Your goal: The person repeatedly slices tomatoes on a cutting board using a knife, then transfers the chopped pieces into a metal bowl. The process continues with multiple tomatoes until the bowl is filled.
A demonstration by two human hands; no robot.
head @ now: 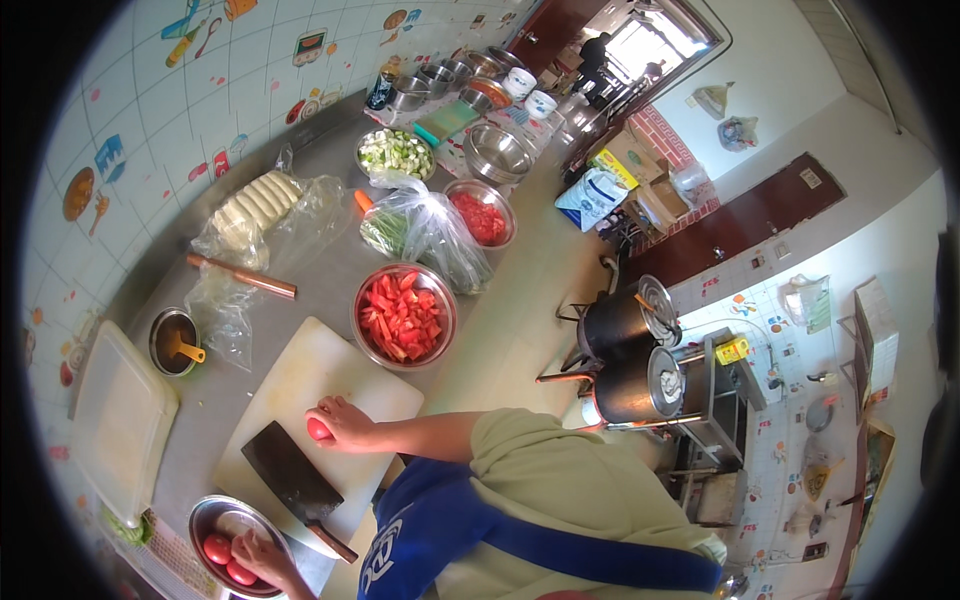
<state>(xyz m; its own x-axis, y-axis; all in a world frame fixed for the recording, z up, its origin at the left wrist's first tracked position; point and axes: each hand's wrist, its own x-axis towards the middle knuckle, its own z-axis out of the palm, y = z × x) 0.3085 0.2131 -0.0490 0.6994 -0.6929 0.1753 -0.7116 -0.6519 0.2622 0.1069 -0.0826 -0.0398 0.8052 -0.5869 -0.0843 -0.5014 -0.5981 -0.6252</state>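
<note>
On the white cutting board [337, 352], my right hand [343, 426] has its fingers around a red tomato [319, 429]. A cleaver [289, 472] lies flat on the board beside that hand, its wooden handle over the edge. My left hand [264, 556] reaches into a metal bowl [196, 517] at the bottom and touches whole tomatoes [217, 549]. Whether its fingers grip one is hard to tell. Past the board stands a steel bowl [452, 330] of cut tomato pieces [401, 319].
Along the counter are a cup of brown liquid [169, 352], a wooden rolling pin [244, 276], bagged dough rolls [259, 201], bagged greens [386, 229], diced vegetables [395, 152] and chopped tomato [476, 217]. A plastic lid [124, 420] leans near the wall. Large pots [634, 386] stand behind me.
</note>
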